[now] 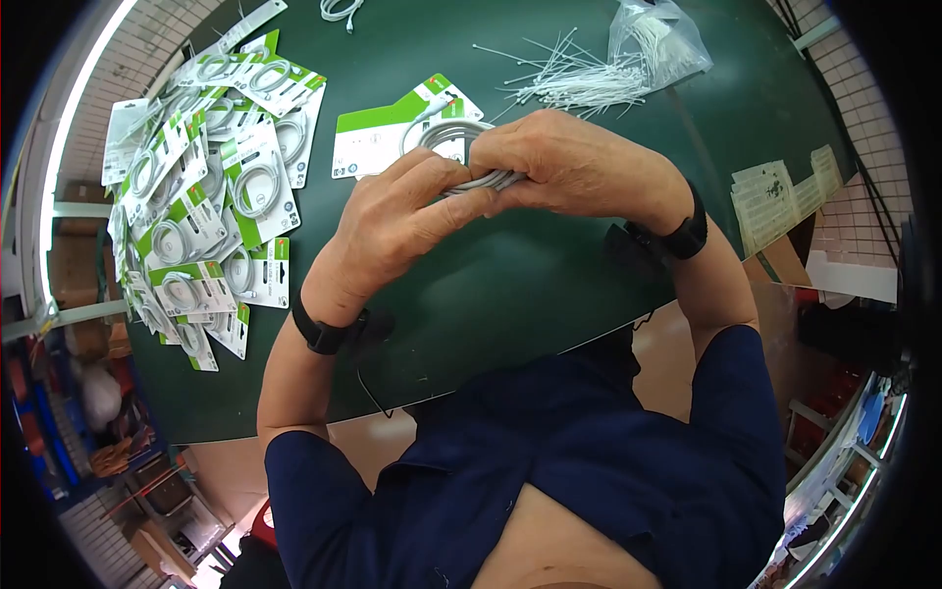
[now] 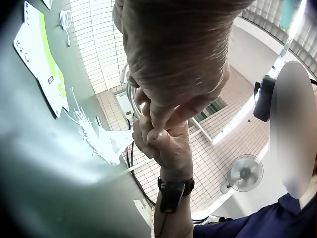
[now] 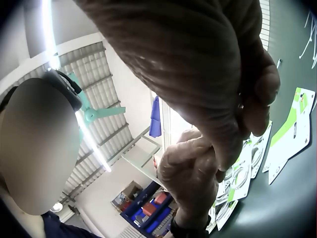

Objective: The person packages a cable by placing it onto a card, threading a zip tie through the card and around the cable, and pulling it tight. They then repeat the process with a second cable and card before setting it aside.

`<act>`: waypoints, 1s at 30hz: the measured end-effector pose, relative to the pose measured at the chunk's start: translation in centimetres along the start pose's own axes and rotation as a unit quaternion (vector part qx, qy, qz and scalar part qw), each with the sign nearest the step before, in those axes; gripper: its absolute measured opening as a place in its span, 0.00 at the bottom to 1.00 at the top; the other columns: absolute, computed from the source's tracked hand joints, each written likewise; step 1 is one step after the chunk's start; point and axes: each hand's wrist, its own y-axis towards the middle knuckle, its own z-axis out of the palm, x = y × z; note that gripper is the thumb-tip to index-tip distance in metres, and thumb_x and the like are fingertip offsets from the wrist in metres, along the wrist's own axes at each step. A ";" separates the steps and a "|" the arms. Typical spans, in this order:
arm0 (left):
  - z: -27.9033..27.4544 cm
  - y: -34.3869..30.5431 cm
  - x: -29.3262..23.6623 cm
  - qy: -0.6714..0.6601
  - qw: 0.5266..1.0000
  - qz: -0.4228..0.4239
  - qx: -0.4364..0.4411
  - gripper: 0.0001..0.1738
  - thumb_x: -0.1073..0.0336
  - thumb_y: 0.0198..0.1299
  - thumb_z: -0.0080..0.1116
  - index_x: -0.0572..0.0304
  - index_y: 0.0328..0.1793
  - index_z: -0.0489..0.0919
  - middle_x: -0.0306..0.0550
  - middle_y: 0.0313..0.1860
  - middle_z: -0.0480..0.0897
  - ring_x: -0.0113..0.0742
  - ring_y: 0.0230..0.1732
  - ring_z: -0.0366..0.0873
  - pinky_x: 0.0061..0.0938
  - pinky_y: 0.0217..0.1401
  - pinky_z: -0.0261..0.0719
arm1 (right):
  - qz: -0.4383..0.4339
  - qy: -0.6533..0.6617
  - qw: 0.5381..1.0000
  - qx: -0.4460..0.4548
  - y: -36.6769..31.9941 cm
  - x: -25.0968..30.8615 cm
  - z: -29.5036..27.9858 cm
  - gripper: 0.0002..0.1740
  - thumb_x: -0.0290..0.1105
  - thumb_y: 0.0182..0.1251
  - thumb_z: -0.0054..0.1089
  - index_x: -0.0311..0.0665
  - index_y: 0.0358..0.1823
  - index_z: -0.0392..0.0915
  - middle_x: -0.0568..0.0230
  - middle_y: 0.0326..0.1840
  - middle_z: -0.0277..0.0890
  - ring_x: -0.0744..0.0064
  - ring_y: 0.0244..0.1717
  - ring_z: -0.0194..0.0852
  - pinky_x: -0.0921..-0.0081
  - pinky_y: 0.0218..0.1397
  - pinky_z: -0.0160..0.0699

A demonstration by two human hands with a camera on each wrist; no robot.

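Observation:
A white cable (image 1: pixel 446 130), wound into a coil, is held between both hands above the table (image 1: pixel 510 294). My left hand (image 1: pixel 392 216) pinches the coil's near side with thumb and fingers. Close beside it, my right hand (image 1: pixel 564 162) grips the same coil, and the knuckles of the two hands nearly meet. One cable plug (image 1: pixel 439 104) sticks out beyond the coil. In the left wrist view, part of the coiled cable (image 2: pixel 131 94) shows past the fingers. Green-and-white packaging cards (image 1: pixel 365 147) lie on the table behind the coil.
A heap of carded cables (image 1: pixel 257 191) covers the table's left side. White cable ties (image 1: pixel 579 86) spread from a clear plastic bag (image 1: pixel 677 44) at the back right. Another white cable (image 1: pixel 340 10) lies at the far edge, and printed sheets (image 1: pixel 770 201) are at right.

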 end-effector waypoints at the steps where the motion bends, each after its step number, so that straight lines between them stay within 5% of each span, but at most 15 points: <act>1: 0.0 -0.2 0.0 -0.003 1.000 0.001 0.011 0.20 0.74 0.51 0.71 0.52 0.52 0.89 0.39 0.42 0.84 0.39 0.39 0.82 0.31 0.30 0.82 | 0.001 0.006 1.000 -0.002 -0.2 0.0 0.4 0.18 0.30 0.64 0.77 0.36 0.50 0.78 0.55 0.36 0.82 0.47 0.39 0.84 0.55 0.44 0.80; 19: 1.0 -1.8 2.6 -0.067 0.996 -0.005 0.061 0.18 0.76 0.53 0.74 0.54 0.52 0.89 0.45 0.50 0.85 0.41 0.48 0.86 0.30 0.37 0.87 | -0.063 0.051 0.981 -0.174 -1.1 -3.1 3.5 0.10 0.27 0.65 0.76 0.37 0.44 0.82 0.60 0.37 0.85 0.55 0.38 0.87 0.65 0.40 0.83; 23: 1.7 -2.0 3.0 -0.046 0.997 -0.030 -0.061 0.20 0.71 0.56 0.77 0.56 0.57 0.89 0.49 0.59 0.85 0.44 0.54 0.86 0.29 0.41 0.90 | -0.040 0.024 0.974 -0.220 -1.7 -4.5 2.9 0.09 0.26 0.66 0.75 0.36 0.43 0.83 0.62 0.37 0.85 0.60 0.36 0.86 0.68 0.39 0.83; 26: 0.6 -2.5 4.7 -0.037 0.974 -0.223 -0.019 0.33 0.61 0.56 0.82 0.58 0.68 0.84 0.57 0.71 0.81 0.54 0.67 0.83 0.38 0.60 0.89 | -0.001 0.052 0.965 -0.257 -2.4 -5.8 2.1 0.08 0.26 0.68 0.75 0.35 0.44 0.84 0.64 0.37 0.85 0.66 0.35 0.85 0.71 0.38 0.81; 30: 1.0 -2.6 8.2 0.120 0.959 -0.203 0.158 0.46 0.51 0.53 0.84 0.61 0.76 0.77 0.63 0.77 0.77 0.63 0.78 0.73 0.49 0.78 0.76 | 0.037 0.120 0.951 -0.284 -3.0 -6.3 1.5 0.08 0.27 0.70 0.75 0.34 0.46 0.85 0.67 0.36 0.84 0.75 0.33 0.82 0.76 0.36 0.78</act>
